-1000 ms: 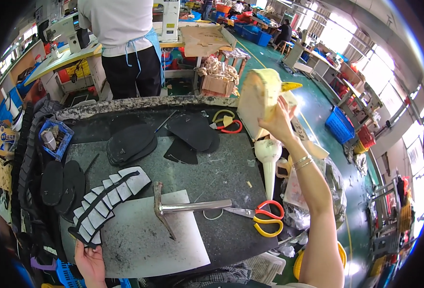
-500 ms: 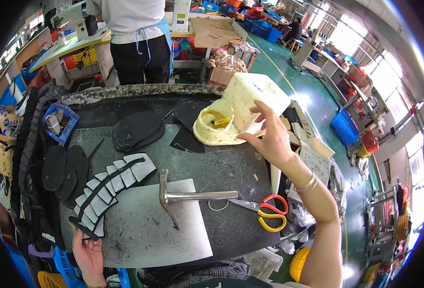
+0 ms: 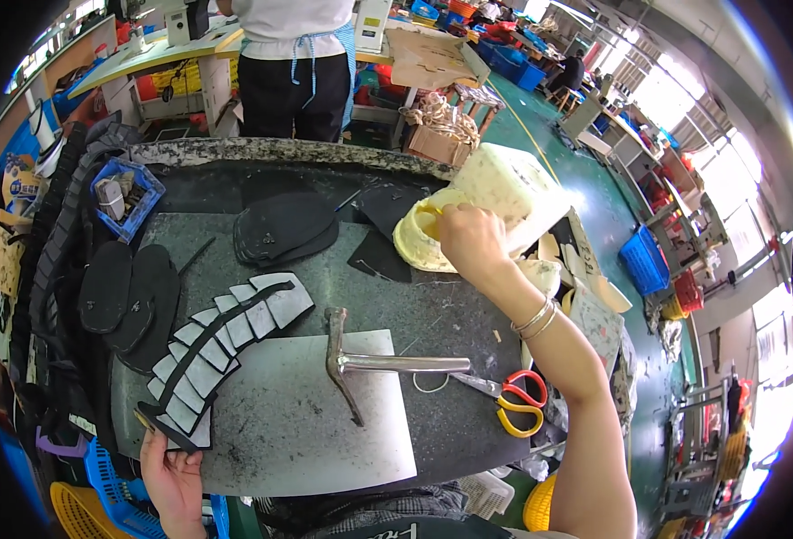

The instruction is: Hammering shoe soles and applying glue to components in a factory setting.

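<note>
My left hand (image 3: 172, 476) pinches the near end of a fanned row of pale grey pieces (image 3: 226, 337) with black edging, overlapping like shingles along the table's left side. My right hand (image 3: 473, 235) reaches over a cream, glue-crusted pot (image 3: 414, 238), fingers curled in at its mouth. Whatever they grip is hidden by the hand. Between the hands, a metal hammer (image 3: 405, 363) lies across a pale sheet (image 3: 307, 440). Scissors (image 3: 522, 404) with red and yellow handles rest right of the hammer.
Black sole-shaped pieces (image 3: 284, 226) lie stacked at the back, with more (image 3: 132, 296) at left. A blue basket (image 3: 127, 199) of small items stands back left. A large cream container (image 3: 513, 193) stands behind the pot. A person (image 3: 296, 72) stands beyond the table.
My right hand has moved from open above the pot's right side down and left to its mouth, fingers now curled. My left hand keeps its pinch. The whole view has shifted slightly.
</note>
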A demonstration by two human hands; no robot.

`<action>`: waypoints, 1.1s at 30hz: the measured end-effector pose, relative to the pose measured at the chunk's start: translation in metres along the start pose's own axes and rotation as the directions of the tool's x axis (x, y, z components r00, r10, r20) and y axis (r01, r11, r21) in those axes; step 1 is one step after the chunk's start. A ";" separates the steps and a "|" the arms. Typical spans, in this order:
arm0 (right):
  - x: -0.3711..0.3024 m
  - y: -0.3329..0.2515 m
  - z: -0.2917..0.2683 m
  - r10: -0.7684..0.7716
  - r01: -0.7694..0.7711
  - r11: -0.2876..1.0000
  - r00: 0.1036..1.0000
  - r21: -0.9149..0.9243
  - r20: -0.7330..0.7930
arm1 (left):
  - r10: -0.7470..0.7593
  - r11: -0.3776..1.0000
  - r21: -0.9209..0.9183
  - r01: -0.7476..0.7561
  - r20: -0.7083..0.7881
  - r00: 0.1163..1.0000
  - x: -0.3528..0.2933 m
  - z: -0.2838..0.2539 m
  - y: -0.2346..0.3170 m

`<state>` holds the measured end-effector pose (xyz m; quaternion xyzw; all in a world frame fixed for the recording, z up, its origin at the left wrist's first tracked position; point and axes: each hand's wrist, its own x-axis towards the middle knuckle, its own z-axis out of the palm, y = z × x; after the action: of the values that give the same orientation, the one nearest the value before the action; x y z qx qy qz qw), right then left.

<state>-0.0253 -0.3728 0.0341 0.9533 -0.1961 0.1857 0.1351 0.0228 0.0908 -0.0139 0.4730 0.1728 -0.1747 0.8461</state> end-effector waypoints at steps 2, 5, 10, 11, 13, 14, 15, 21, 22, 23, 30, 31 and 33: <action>0.004 0.004 0.001 0.139 -0.124 0.956 0.990 0.265 -0.039 | 0.024 1.000 0.008 -0.025 0.026 0.999 -0.007 0.003 0.005; -0.006 0.025 -0.046 0.432 -0.389 0.690 0.898 0.611 0.083 | 0.056 0.998 0.003 -0.056 0.002 0.998 -0.010 0.019 -0.001; -0.024 0.019 -0.072 0.291 -0.370 0.162 0.904 0.915 0.313 | 0.095 0.991 -0.098 -0.088 0.073 0.993 -0.010 0.013 -0.005; -0.023 -0.011 -0.076 0.215 -0.370 -0.035 0.904 0.928 0.369 | 0.092 0.991 -0.106 -0.083 0.078 0.993 -0.008 0.007 -0.009; -0.019 -0.080 -0.089 0.063 -0.383 -0.140 0.917 0.913 0.395 | 0.111 0.987 -0.122 -0.104 0.051 0.993 -0.010 0.001 -0.010; -0.018 -0.112 -0.098 -0.015 -0.394 -0.146 0.918 0.907 0.396 | 0.106 0.985 -0.144 -0.099 0.047 0.993 -0.010 -0.002 -0.010; -0.019 -0.145 -0.101 -0.097 -0.406 -0.154 0.913 0.901 0.395 | 0.124 0.978 -0.176 -0.108 0.085 0.989 -0.011 -0.004 -0.010; -0.031 -0.246 -0.090 -0.324 0.146 -0.008 0.936 0.989 -0.141 | 0.084 0.982 -0.178 -0.068 0.085 0.993 -0.015 0.011 -0.013; -0.029 -0.248 -0.086 -0.333 0.395 0.101 0.878 0.913 -0.343 | 0.111 0.983 -0.163 -0.087 0.147 0.983 -0.013 0.008 -0.011; -0.023 -0.240 -0.082 -0.347 0.412 0.217 0.880 0.885 -0.325 | 0.104 0.983 -0.168 -0.079 0.146 0.984 -0.014 0.005 -0.009; 0.007 -0.164 -0.029 -0.048 0.092 0.468 0.996 0.879 -0.079 | 0.121 0.977 -0.188 -0.102 0.092 0.988 -0.017 -0.001 -0.009; 0.012 -0.162 -0.031 -0.044 0.091 0.473 0.996 0.877 -0.080 | 0.119 0.977 -0.189 -0.099 0.098 0.988 -0.015 -0.002 -0.010; 0.020 -0.167 -0.044 -0.052 0.187 0.525 0.981 0.830 -0.188 | 0.144 0.975 -0.189 -0.114 0.153 0.978 -0.012 -0.007 -0.012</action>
<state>0.0491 -0.2168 0.0504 0.8955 -0.0062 0.3134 -0.3159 0.0060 0.0926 -0.0206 0.3889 0.0857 -0.1417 0.9063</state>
